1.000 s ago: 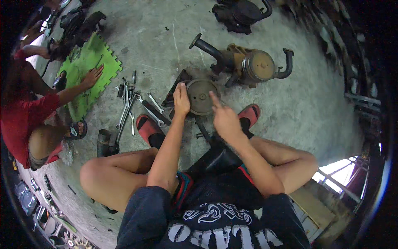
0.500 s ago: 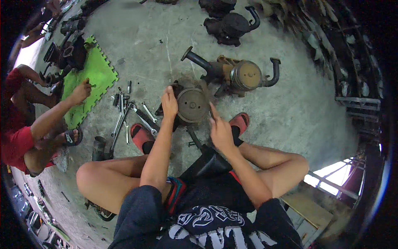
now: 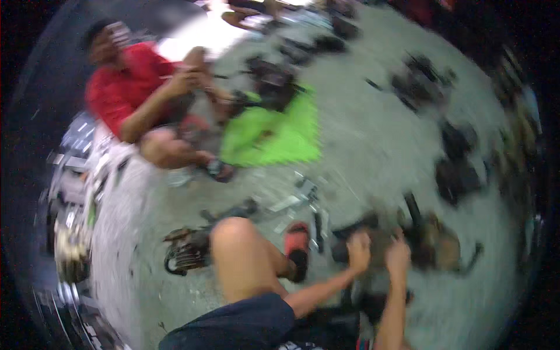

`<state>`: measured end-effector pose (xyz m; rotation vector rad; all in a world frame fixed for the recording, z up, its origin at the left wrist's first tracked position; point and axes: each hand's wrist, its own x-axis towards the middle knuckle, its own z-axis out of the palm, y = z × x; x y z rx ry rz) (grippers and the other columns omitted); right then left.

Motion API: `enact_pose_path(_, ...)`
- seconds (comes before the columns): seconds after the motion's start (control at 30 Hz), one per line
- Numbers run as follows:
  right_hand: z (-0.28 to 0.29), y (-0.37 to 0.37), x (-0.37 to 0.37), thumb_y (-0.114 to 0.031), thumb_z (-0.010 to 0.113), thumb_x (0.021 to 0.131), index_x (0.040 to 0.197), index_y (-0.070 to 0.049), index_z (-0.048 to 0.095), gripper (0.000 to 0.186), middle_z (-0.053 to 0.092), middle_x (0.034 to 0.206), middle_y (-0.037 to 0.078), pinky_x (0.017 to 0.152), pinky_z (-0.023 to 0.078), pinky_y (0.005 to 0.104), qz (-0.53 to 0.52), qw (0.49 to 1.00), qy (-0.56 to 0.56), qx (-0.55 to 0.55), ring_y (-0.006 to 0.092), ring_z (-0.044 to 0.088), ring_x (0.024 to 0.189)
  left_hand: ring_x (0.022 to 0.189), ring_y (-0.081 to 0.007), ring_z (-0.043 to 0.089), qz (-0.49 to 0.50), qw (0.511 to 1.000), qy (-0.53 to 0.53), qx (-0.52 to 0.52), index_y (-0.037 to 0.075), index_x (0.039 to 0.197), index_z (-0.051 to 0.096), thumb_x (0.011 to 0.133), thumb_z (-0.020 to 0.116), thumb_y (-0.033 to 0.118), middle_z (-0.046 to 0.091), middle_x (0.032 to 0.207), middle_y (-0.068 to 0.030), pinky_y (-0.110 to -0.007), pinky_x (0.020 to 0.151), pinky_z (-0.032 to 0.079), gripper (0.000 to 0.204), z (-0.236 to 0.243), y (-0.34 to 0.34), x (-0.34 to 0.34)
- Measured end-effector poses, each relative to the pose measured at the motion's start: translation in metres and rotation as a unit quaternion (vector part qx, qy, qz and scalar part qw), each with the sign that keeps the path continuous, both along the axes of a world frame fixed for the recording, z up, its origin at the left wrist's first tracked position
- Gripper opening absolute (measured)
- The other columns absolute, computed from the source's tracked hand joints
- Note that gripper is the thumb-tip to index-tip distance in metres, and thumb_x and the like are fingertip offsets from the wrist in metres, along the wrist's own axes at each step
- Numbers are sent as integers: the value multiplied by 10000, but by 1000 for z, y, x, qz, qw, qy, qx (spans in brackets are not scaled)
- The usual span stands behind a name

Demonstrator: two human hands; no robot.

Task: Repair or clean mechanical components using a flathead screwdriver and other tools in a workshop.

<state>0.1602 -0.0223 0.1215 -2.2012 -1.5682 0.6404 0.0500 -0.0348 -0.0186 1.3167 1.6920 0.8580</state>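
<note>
My left hand is at the near side of a dark, blurred round metal part, its fingers smeared by motion. My right hand is at that part's right, fingers too blurred to read. A pale brass-coloured assembly with dark pipes lies just right of my hands. Loose wrenches lie to the left, beyond my red sandal. Whether either hand holds anything cannot be made out.
A co-worker in red sits at upper left by a green interlocking mat. Dark machine parts stand on the concrete floor at upper right. Another dark assembly lies by my left knee. More parts line the far left.
The view has swung sharply left, toward the co-worker, and blurred; my hands now appear lower right, still at the round part. The co-worker's hand has risen off the mat.
</note>
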Motion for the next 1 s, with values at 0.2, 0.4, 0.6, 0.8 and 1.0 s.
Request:
enact_pose_path(0.2,29,-54,-27,-56,487,982,1529,-143,346,572,628,884,331,687,455,519,10,1000,5,-13,492,613,800,1236,-341,512,59,992,-28,104,92,1281,599,1034,432,329,577,1294,-152,-476,1050,331,381,50,4,-33)
enact_pose_path(0.4,3,-30,-8,-114,479,1006,1527,-152,349,538,654,986,307,763,485,514,18,999,19,-44,483,626,892,1286,-317,483,72,990,-18,123,111,1310,589,1024,450,341,557,1340,-131,-460,1081,300,393,56,15,-30)
enact_pose_path(0.6,34,-2,38,-150,496,1006,1514,-209,380,525,659,981,278,791,487,526,85,995,-57,3,467,620,864,1284,-315,484,43,992,-30,115,107,1317,578,1010,476,327,556,1338,-124,-465,1074,315,391,51,12,-33)
enact_pose_path(0.8,80,-67,17,-111,452,1000,1508,-131,395,512,658,1046,265,827,470,488,83,992,-49,-76,446,611,926,1271,-324,492,25,992,-30,120,99,1305,577,994,498,328,561,1330,-124,-472,1052,340,395,55,7,-29)
enact_pose_path(1.0,24,-32,-9,-126,485,990,1509,-108,368,532,639,898,311,724,462,559,19,993,-21,-110,501,606,834,1252,-346,496,14,994,-37,101,96,1292,586,990,495,328,568,1311,-143,-468,1060,329,392,63,16,-37)
